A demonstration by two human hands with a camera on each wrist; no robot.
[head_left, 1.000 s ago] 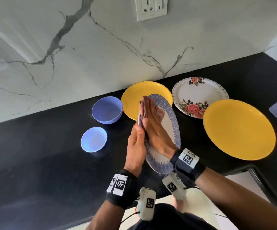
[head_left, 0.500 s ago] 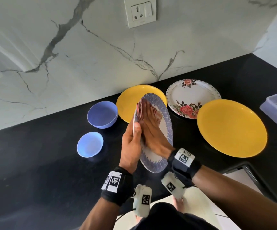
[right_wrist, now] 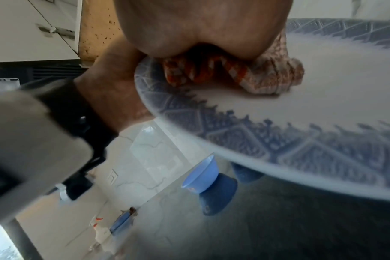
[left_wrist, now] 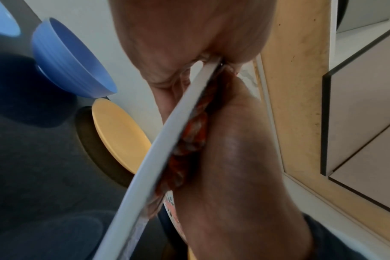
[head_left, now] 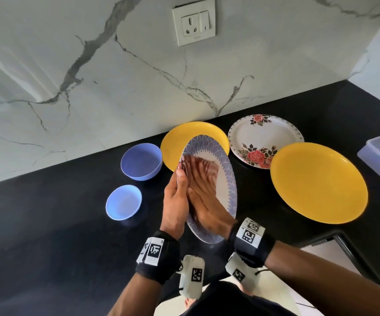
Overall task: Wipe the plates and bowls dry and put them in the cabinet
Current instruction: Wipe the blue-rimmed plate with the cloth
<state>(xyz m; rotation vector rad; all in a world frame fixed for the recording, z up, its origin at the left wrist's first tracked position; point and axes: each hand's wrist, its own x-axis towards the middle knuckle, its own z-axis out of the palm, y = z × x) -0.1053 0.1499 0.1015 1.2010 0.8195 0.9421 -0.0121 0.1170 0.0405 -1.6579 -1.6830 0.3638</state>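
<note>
Blue-rimmed plate [head_left: 227, 179] held on edge above counter [head_left: 47, 224], exposing face for wiping | left hand [head_left: 175, 201] gripping rim, bracing back | right hand [head_left: 203, 197] flat, pressing checked cloth [right_wrist: 267, 77], probably mid-stroke | other dishes waiting

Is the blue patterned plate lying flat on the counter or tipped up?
Tipped up. The left hand holds the blue patterned plate on edge above the counter.

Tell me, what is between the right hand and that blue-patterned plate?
A red-and-white checked cloth, pressed flat by the right hand against the blue-patterned plate. The right wrist view shows it best.
</note>
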